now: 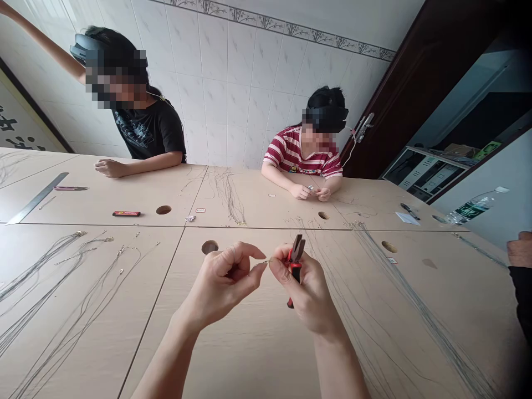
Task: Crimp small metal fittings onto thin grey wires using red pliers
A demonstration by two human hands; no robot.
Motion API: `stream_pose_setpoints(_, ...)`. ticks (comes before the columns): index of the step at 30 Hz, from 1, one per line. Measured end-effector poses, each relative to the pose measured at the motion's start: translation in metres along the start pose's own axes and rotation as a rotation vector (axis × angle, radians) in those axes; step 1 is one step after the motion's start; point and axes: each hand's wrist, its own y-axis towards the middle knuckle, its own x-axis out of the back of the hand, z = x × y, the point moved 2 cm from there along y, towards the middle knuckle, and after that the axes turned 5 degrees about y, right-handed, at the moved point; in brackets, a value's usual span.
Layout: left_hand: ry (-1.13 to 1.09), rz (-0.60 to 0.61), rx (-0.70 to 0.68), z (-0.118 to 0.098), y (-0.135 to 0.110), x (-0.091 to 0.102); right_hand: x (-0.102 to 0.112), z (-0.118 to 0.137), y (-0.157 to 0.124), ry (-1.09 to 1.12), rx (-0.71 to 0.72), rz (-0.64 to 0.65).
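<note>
My right hand [305, 282] is closed around a pair of pliers [296, 260] with red and black handles. The jaws point up, slightly parted. Its thumb and forefinger also pinch one end of a tiny thin piece [268, 261], too small to name. From the other side, my left hand [228, 277] brings its thumb and forefinger tips around the piece's other end, the remaining fingers curled in. Both hands are above the table, close together. Right of them, thin grey cords [399, 282] with small metal ends lie along the tabletop.
More cords [37, 260] lie at left. Beyond are a steel ruler [39, 197], a red and black box cutter [127, 213], a pen [409, 210] and a water bottle [471, 209]. Two people sit opposite; another person's hand [520, 256] is at far right. Round holes pierce the table [233, 354].
</note>
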Motion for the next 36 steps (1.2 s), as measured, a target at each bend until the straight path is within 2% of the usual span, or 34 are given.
stream_pose_setpoints(13, 0.027, -0.024, -0.052, 0.0028, -0.0009, -0.0026, -0.0014, -0.0014, -0.0009, -0.036, -0.019, -0.004)
stream_pose_setpoints(21, -0.06, 0.016, 0.107, -0.0001, -0.001, -0.001, -0.0012, -0.0016, -0.0001, -0.099, 0.052, -0.015)
stream_pose_setpoints(28, -0.201, 0.114, 0.271, 0.003, -0.0015, 0.0, -0.0008, -0.0016, -0.0017, -0.175, 0.131, 0.004)
stream_pose_setpoints(36, -0.27, 0.132, 0.28, 0.0032, 0.0005, 0.0001, 0.0005, -0.0012, 0.0002, -0.157, 0.138, -0.003)
